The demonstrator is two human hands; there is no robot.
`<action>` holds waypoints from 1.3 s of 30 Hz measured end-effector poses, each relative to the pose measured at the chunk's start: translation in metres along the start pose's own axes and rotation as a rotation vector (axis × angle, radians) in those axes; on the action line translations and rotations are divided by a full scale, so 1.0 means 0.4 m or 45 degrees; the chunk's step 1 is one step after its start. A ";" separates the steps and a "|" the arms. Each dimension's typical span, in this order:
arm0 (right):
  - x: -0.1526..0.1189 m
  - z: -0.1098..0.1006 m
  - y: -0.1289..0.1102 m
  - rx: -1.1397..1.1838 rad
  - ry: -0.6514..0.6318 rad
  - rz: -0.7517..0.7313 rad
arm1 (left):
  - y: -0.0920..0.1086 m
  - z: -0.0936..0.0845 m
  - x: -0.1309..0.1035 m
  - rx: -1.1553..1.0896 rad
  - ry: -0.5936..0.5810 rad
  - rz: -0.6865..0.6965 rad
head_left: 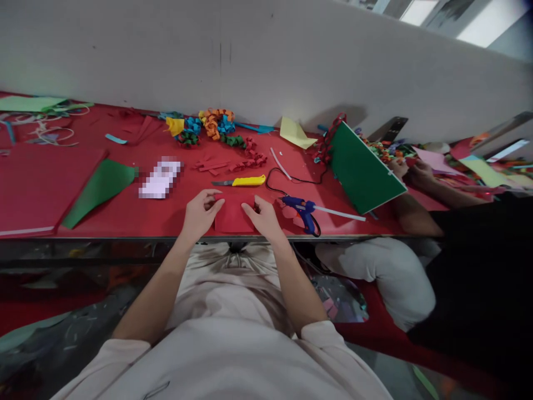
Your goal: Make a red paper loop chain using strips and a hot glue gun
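A folded-looking piece of red paper (234,215) lies at the table's front edge, between my two hands. My left hand (200,215) pinches its left edge between thumb and fingers. On the opposite edge, the thumb and curled fingers of my right hand (265,220) grip the same paper. Just beyond it rests a yellow utility knife (249,181), its blade pointing left. To the right of my right hand, a blue hot glue gun (305,211) lies on its side with a white glue stick (339,213) in its back.
A pixelated phone-like object (161,178), green paper (102,189) and large red sheets (45,186) lie left. Curled paper strips (216,123) line the back. A green board (366,169) leans at right, beside a co-worker's hands (410,171). The glue gun's black cord (297,180) crosses the table.
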State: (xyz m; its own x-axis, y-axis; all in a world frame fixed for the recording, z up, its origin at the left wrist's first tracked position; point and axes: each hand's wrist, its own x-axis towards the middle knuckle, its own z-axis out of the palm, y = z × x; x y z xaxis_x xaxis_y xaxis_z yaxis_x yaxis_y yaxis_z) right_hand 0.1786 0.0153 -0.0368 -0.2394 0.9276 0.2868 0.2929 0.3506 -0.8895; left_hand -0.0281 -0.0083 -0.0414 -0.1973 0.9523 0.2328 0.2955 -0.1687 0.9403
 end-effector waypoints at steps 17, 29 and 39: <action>-0.008 0.011 -0.011 0.042 -0.130 0.029 | 0.009 -0.017 -0.017 0.053 -0.039 0.118; -0.019 -0.027 0.002 0.191 -0.108 -0.029 | 0.025 -0.039 -0.018 -0.098 -0.394 0.125; -0.018 -0.022 -0.016 0.174 -0.114 -0.022 | 0.031 0.009 -0.008 0.051 -0.120 0.126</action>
State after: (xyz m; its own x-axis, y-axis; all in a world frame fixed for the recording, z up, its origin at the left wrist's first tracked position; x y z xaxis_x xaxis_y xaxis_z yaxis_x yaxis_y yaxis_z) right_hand 0.1866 0.0076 -0.0301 -0.3267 0.9042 0.2751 0.1608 0.3400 -0.9266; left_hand -0.0205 -0.0124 -0.0311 -0.0775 0.9515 0.2977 0.3468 -0.2542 0.9028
